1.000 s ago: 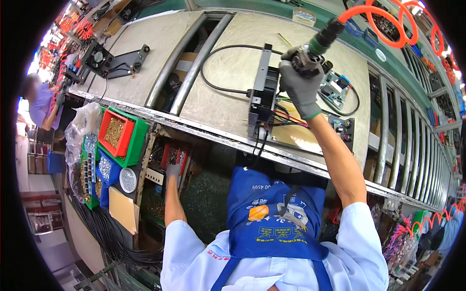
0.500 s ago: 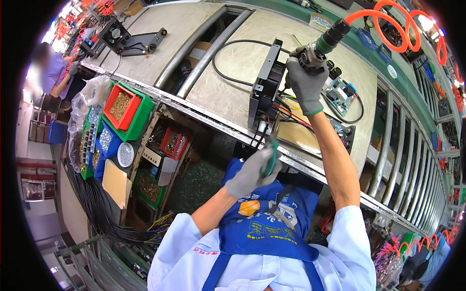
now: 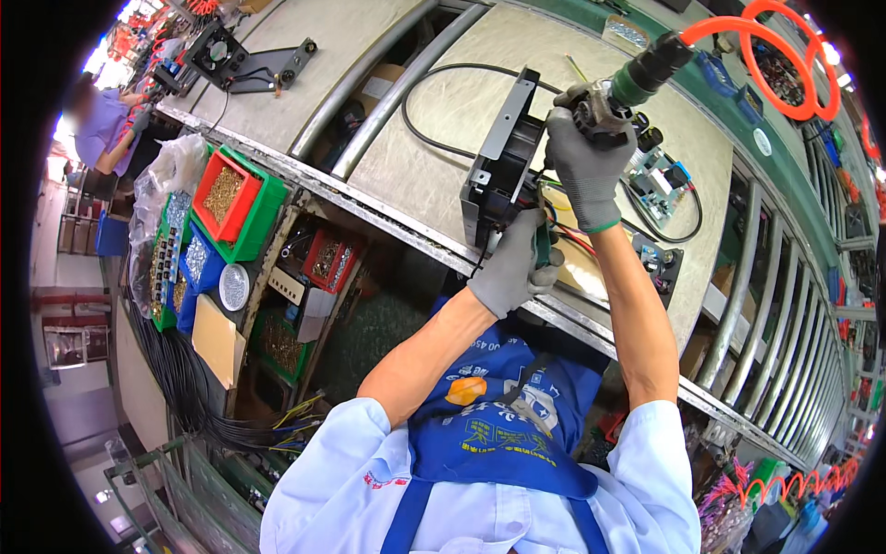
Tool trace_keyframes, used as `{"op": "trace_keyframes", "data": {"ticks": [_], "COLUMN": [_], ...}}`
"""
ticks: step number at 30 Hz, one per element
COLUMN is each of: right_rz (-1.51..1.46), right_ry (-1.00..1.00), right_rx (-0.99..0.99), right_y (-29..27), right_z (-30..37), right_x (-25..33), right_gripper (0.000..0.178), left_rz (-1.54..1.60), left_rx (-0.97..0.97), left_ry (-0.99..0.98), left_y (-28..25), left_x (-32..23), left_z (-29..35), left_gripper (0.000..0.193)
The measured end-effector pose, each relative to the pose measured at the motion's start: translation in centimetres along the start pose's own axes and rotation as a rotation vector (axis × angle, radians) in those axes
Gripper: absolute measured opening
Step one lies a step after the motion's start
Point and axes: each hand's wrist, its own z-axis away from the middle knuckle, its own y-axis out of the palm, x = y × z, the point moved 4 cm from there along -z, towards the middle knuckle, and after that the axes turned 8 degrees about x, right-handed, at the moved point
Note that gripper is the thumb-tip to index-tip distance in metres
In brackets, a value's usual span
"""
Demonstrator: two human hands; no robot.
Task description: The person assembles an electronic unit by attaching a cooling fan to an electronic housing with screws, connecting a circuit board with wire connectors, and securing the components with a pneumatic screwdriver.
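Note:
My gloved right hand [image 3: 588,166] is closed around a black and green air screwdriver [image 3: 641,78], which hangs on a coiled orange hose [image 3: 738,32]. That hand is above the right side of a black metal housing [image 3: 506,152] standing on the bench. At the housing's near end is my gloved left hand [image 3: 517,263], its fingers wrapped round a green-handled tool [image 3: 544,245]. The fingers and the housing hide most of this tool, so its exact kind cannot be made out. Coloured wires [image 3: 577,238] run out of the housing between my hands.
Right of my right hand lies a circuit board [image 3: 660,185] with a black cable. A black cable [image 3: 406,111] loops left of the housing. Screw bins [image 3: 226,198] stand at the left. Metal rollers [image 3: 771,286] line the right. A co-worker [image 3: 101,129] is at the far left.
My left hand has moved up and forward with the green-handled tool, from near the apron to the housing's near end. My right hand and the screwdriver have shifted slightly in the picture.

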Motion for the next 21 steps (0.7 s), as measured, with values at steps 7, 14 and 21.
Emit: {"op": "trace_keyframes", "data": {"ticks": [7,14,21], "right_rz": [-0.043,0.047,0.06], "right_ry": [0.013,-0.034,-0.099], "right_rx": [0.018,0.032,0.072], "right_y": [0.16,-0.17,-0.01], "right_z": [-0.02,-0.24,-0.37], "right_x": [-0.26,0.31,-0.04], "right_gripper": [0.016,0.012,0.01], "left_rz": [0.06,0.05,0.1], "left_rx": [-0.041,-0.059,-0.051], "left_ry": [-0.057,-0.036,-0.051], "left_y": [-0.08,0.04,-0.19], "left_x": [-0.43,-0.33,-0.31], "left_z": [-0.32,-0.65,-0.95], "left_gripper": [0.04,0.041,0.043]}}
